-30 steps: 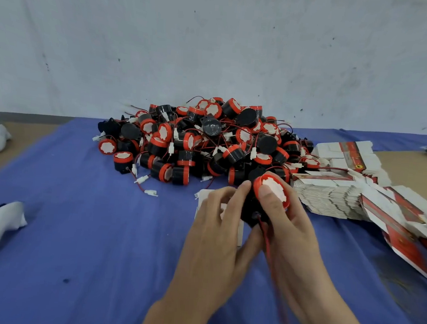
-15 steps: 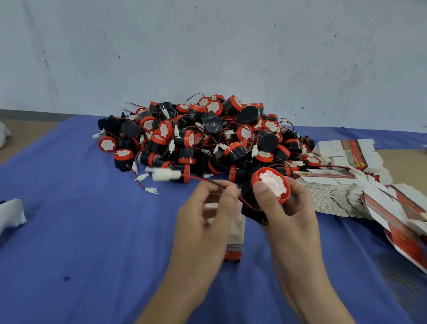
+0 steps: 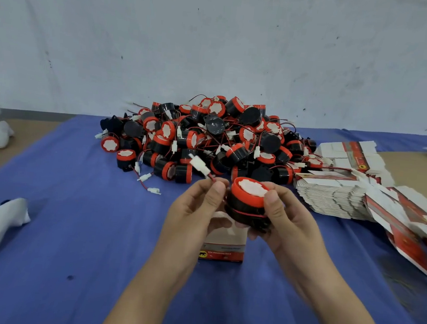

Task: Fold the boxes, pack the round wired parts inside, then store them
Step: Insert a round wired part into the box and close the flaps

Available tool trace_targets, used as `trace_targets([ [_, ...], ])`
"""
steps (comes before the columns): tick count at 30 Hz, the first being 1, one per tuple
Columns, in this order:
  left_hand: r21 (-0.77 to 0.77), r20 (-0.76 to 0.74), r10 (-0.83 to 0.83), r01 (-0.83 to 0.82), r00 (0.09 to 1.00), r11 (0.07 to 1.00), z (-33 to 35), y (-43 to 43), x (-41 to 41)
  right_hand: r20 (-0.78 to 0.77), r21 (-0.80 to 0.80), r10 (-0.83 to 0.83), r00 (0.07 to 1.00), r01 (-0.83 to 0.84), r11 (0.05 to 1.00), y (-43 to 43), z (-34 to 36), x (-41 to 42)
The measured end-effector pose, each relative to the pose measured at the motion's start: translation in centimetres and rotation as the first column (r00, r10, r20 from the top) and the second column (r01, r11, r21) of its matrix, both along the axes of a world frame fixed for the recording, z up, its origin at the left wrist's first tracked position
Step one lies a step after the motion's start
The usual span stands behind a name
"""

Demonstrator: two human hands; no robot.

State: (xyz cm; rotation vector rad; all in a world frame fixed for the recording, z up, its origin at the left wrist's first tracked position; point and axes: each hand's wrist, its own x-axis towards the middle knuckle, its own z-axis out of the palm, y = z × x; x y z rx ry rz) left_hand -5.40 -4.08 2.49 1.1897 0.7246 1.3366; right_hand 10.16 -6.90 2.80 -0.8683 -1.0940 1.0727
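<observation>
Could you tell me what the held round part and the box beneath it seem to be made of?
Round part: likely moulded plastic, glossy black body, matte red cap, with a thin red wire around it. Box: apparently printed cardboard, matte, with flat panels and creased edges.

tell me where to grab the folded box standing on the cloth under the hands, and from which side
Grip the folded box by its two flat side walls, coming in from the near, left side. It stands upright on the blue cloth with its open top toward the held round part, so the top and far side are crowded. The left hand is nearest, though it pinches the wire by the white connector.
</observation>
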Motion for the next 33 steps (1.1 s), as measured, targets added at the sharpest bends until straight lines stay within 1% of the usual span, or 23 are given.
trace_targets([
  [4,0.001,-0.059,-0.124,0.125,0.990,0.992,0.0,-0.2,-0.4,-0.025,-0.064,0.075,0.997,-0.076,0.995,-0.1,0.3,1.1],
  [7,-0.004,-0.060,-0.201,0.201,0.978,0.980,-0.1,-0.3,-0.6,-0.133,-0.105,0.115,0.984,-0.129,0.986,0.1,0.3,1.8],
  [10,0.031,-0.083,-0.276,0.280,0.957,0.960,-0.1,-0.6,-0.7,-0.101,-0.113,0.137,0.985,-0.148,0.983,0.2,0.2,1.7],
  [14,0.065,-0.093,-0.297,0.303,0.950,0.951,-0.5,-0.7,-0.9,-0.030,-0.182,0.063,0.998,-0.067,0.981,0.5,0.1,1.4],
  [16,0.061,-0.086,-0.293,0.298,0.952,0.952,-0.7,-0.7,-1.1,0.042,-0.181,0.022,0.999,-0.014,0.983,0.6,-0.1,1.2],
  [18,0.066,-0.085,-0.235,0.241,0.968,0.968,-0.7,-0.4,-1.5,0.183,-0.126,-0.077,0.980,0.101,0.987,0.6,-0.3,1.2],
  [19,0.079,-0.099,-0.180,0.188,0.979,0.979,-0.7,-0.2,-1.8,0.237,-0.083,-0.147,0.960,0.170,0.982,0.7,-0.5,1.4],
  [21,0.149,-0.215,0.003,0.030,0.977,0.988,-0.9,0.3,-2.4,0.284,-0.019,-0.272,0.919,0.290,0.957,0.8,-0.9,2.0],
  [22,0.199,-0.301,0.100,-0.040,0.948,0.979,-1.0,0.5,-2.6,0.303,-0.012,-0.296,0.906,0.314,0.949,0.9,-1.0,2.2],
  [23,0.253,-0.381,0.185,-0.091,0.906,0.963,-1.2,0.6,-2.7,0.338,-0.026,-0.283,0.898,0.309,0.951,1.1,-1.2,2.3],
  [25,0.379,-0.498,0.310,-0.119,0.810,0.918,-1.6,0.6,-2.9,0.441,-0.101,-0.173,0.881,0.240,0.966,1.3,-1.9,2.4],
  [27,0.484,-0.603,0.382,-0.059,0.701,0.873,-1.9,0.5,-2.9,0.490,-0.191,-0.035,0.871,0.147,0.971,1.5,-2.5,2.2],
  [28,0.509,-0.636,0.398,-0.027,0.661,0.860,-2.0,0.5,-2.9,0.493,-0.221,0.027,0.870,0.096,0.971,1.5,-2.7,1.9],
  [29,0.525,-0.642,0.413,-0.021,0.646,0.851,-2.1,0.5,-2.9,0.500,-0.244,0.077,0.863,0.055,0.968,1.5,-2.9,1.6],
  [31,0.554,-0.593,0.459,-0.078,0.662,0.829,-1.9,0.5,-3.1,0.540,-0.277,0.142,0.830,0.015,0.961,1.6,-3.3,1.0],
  [33,0.584,-0.509,0.510,-0.157,0.693,0.796,-1.5,0.5,-3.5,0.602,-0.268,0.144,0.785,0.029,0.963,1.8,-3.9,0.2],
])
